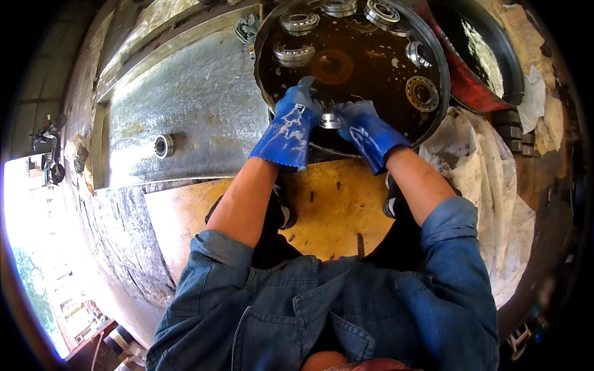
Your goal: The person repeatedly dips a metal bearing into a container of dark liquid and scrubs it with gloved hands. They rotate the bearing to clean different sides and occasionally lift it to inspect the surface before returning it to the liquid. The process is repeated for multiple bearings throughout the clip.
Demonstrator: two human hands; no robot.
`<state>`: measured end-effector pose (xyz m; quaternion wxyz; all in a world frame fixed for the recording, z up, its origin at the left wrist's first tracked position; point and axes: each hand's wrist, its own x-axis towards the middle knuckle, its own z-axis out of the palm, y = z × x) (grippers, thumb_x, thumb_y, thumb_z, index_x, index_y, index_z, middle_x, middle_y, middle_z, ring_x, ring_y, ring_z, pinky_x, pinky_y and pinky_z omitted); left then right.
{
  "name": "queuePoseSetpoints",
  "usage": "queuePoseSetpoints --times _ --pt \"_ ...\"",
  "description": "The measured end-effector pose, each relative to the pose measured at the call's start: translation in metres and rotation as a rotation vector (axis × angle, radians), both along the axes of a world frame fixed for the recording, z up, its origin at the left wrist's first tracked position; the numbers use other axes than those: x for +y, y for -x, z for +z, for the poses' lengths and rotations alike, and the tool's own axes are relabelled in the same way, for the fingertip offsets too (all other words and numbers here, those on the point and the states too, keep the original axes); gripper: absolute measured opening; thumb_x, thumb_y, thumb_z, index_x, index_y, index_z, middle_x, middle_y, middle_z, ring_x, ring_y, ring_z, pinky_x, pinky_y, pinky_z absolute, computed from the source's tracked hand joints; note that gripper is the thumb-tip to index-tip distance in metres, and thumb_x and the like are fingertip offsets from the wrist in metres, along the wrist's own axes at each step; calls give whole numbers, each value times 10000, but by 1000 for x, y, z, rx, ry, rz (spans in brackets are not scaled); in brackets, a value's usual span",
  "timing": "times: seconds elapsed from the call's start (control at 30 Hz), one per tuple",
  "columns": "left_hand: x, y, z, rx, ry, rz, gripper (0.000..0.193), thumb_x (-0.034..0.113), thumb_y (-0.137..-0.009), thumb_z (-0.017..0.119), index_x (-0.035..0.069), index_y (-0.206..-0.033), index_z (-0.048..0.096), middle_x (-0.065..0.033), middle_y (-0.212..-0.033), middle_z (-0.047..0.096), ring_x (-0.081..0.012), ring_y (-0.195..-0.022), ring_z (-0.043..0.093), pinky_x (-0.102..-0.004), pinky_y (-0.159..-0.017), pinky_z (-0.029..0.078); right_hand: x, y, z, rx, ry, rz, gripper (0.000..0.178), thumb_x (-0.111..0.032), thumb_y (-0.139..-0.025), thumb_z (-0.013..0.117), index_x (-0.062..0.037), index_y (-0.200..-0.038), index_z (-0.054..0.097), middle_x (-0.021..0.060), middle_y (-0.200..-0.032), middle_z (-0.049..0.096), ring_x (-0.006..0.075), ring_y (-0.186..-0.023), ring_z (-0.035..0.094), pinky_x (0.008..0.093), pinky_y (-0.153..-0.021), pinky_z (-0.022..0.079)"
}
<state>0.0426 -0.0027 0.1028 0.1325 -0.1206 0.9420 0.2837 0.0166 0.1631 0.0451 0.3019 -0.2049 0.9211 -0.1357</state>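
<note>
Bearing (330, 121) in work sat at the near edge of the pan (445, 80), upper centre of frame, between two blue-gloved hands. Right hand (360, 119) had fingers curled over the bearing's right side; read as a grasp. Left hand (299, 99) was close up to the left side, fingers partly hidden; couldn't tell whether it gripped or only steadied.

Progress: this piece looked mid-way, out in the open between the gloves, not set down anywhere. One loose bearing (164, 146) lay on the metal tray (204, 99), left of frame, well apart from the pan. Possibly done, possibly waiting; couldn't tell which.

Pan held at least six more, none touched by a hand: left pair (294, 55) at upper left of the pan, top pair (382, 13) at the top edge of frame, right pair (422, 94) toward the pan's right rim. Most stood partly in dark brown liquid (371, 80) with pale flecks. Couldn't tell handled ones from unhandled; murk could have hidden others. Judging by the count, most of the batch was in the pan and only one on the tray, so plenty seemed left.
</note>
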Motion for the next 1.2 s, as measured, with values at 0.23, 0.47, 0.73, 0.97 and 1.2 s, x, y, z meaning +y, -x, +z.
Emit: queuePoseSetpoints --times 0.23,0.47,0.73,0.97,1.2 --pt "10 4 30 91 -67 63 576 180 -864 627 153 -1433 541 -114 -1225 722 -317 -1145 683 -408 -1009 537 7 1 27 169 -102 256 397 -338 -892 639 -118 -1222 664 138 -1144 732 317 -1019 718 388 -905 581" --pt "6 -3 37 88 -120 63 592 199 -863 639 142 -1442 530 -147 -1218 716 -326 -1143 682 -406 -1002 539 10 5 28 15 -61 151 227 -188 -877 624 -99 -1071 702 150 -1074 736 285 -978 712 352 -834 568" --pt "-1 -2 37 95 -124 72 594 195 -868 636 132 -1448 523 -139 -1215 717 -326 -1130 686 -401 -1004 533 9 1 17 195 -126 305 227 -251 -868 627 -98 -1023 687 159 -942 737 351 -880 718 411 -774 562" --pt "-5 -6 44 113 -138 86 593 210 -877 637 160 -1454 513 -140 -1207 716 -327 -1156 673 -418 -1008 530 0 -9 39 99 -149 53 247 -241 -881 594 -111 -1054 713 158 -994 740 341 -924 724 392 -828 582" --pt "-12 -3 33 139 -153 103 573 206 -870 643 189 -1430 525 -105 -1199 714 -328 -1130 678 -434 -987 541 4 -12 34 232 -93 111 284 -271 -866 611 -45 -1005 713 174 -975 750 337 -935 738 415 -814 593"
